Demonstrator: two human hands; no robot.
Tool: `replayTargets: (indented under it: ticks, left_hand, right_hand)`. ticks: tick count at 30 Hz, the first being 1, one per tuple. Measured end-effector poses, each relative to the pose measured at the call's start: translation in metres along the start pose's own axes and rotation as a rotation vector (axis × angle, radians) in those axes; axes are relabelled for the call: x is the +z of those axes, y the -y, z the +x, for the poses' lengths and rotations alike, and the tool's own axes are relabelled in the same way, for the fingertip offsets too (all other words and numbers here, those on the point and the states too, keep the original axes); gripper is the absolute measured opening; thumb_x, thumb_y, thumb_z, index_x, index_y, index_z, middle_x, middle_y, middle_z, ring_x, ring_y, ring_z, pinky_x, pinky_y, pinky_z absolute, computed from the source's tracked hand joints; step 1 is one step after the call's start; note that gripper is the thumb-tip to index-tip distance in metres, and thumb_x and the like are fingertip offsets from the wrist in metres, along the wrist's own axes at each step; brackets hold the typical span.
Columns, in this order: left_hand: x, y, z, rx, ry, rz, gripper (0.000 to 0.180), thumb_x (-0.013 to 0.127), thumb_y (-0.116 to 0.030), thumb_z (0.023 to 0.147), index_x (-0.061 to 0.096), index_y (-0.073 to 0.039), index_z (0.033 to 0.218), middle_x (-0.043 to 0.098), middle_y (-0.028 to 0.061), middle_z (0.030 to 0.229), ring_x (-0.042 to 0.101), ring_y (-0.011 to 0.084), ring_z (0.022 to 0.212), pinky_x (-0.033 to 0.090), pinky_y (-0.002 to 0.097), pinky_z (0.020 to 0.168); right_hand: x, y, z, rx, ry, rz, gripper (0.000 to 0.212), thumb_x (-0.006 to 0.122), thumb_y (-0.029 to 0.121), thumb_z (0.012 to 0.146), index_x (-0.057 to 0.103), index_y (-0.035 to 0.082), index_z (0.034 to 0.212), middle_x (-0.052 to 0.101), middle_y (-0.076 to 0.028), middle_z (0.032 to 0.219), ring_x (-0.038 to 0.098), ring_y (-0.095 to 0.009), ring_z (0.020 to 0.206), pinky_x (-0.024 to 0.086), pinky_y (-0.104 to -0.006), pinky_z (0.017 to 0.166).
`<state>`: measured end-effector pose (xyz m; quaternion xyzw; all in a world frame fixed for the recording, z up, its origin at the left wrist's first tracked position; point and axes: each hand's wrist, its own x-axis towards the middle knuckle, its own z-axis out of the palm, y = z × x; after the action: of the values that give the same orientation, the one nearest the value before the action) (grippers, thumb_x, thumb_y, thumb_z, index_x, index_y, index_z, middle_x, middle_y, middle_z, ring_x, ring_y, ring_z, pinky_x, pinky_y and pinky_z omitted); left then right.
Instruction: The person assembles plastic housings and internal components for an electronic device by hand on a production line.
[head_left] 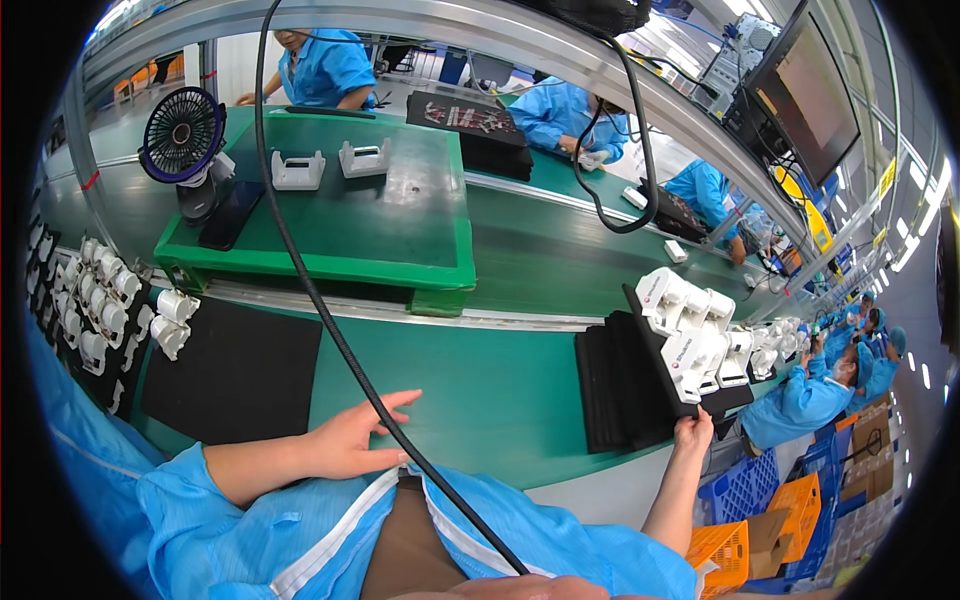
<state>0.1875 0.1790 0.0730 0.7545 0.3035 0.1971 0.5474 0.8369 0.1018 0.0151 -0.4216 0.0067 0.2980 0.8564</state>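
My left hand (352, 438) is over the near edge of the green bench, its fingers spread and nothing in them. A black cable (345, 355) hangs across the view in front of its fingertips. My right hand (693, 430) grips the near edge of a black tray (655, 362), which is tilted. Several white plastic housings (690, 362) stand on this tray in rows. Just left of it, a stack of black foam pads (612, 385) lies on the bench; the tray partly covers it.
A black mat (235, 370) lies at left beside trays of white parts (100, 300). On a raised green platform (400, 215) are two white housings (299, 171), a phone (231, 215) and a fan (183, 135). Co-workers in blue (325, 70) sit opposite. Orange crates (720, 555) stand at lower right.
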Motion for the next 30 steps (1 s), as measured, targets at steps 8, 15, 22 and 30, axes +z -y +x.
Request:
replayTargets:
  ticks: [8, 15, 22, 30]
  left_hand:
    - [-0.005, 0.002, -0.017, 0.002, -0.048, -0.063, 0.083, 0.072, -0.015, 0.086, 0.022, -0.007, 0.152, 0.034, 0.0181, 0.15, 0.047, 0.0276, 0.13, 0.043, 0.0405, 0.1]
    - [-0.008, 0.003, -0.046, -0.009, -0.161, -0.145, 0.083, 0.069, -0.008, 0.085, 0.022, -0.008, 0.152, 0.034, 0.0156, 0.151, 0.047, 0.0262, 0.13, 0.043, 0.0407, 0.101]
    - [-0.014, 0.005, -0.063, 0.001, -0.276, -0.142, 0.082, 0.07, -0.014, 0.086, 0.023, -0.008, 0.152, 0.037, 0.0188, 0.147, 0.048, 0.0289, 0.129, 0.044, 0.0408, 0.101]
    - [-0.005, 0.011, -0.081, -0.094, -0.453, -0.22, 0.081, 0.07, -0.011, 0.085, 0.024, -0.006, 0.151, 0.039, 0.0188, 0.146, 0.05, 0.028, 0.127, 0.045, 0.0393, 0.1]
  right_hand:
    - [0.091, -0.012, 0.002, -0.003, 0.114, 0.015, 0.031, 0.055, -0.002, 0.09, 0.048, 0.013, 0.117, 0.062, -0.004, 0.095, 0.064, -0.018, 0.074, 0.048, -0.0239, 0.047]
    - [0.182, -0.093, 0.029, 0.109, 0.259, 0.183, 0.042, 0.052, -0.006, 0.091, 0.034, 0.01, 0.125, 0.056, -0.011, 0.103, 0.063, -0.026, 0.081, 0.058, -0.0352, 0.06]
    - [0.254, -0.192, 0.036, 0.107, 0.2, 0.198, 0.029, 0.043, -0.008, 0.091, 0.045, 0.008, 0.115, 0.053, -0.014, 0.108, 0.063, -0.03, 0.081, 0.062, -0.0387, 0.061]
    - [0.273, -0.263, 0.057, 0.063, 0.223, 0.185, 0.043, 0.041, -0.01, 0.09, 0.047, 0.013, 0.125, 0.055, -0.012, 0.118, 0.06, -0.029, 0.096, 0.059, -0.0431, 0.07]
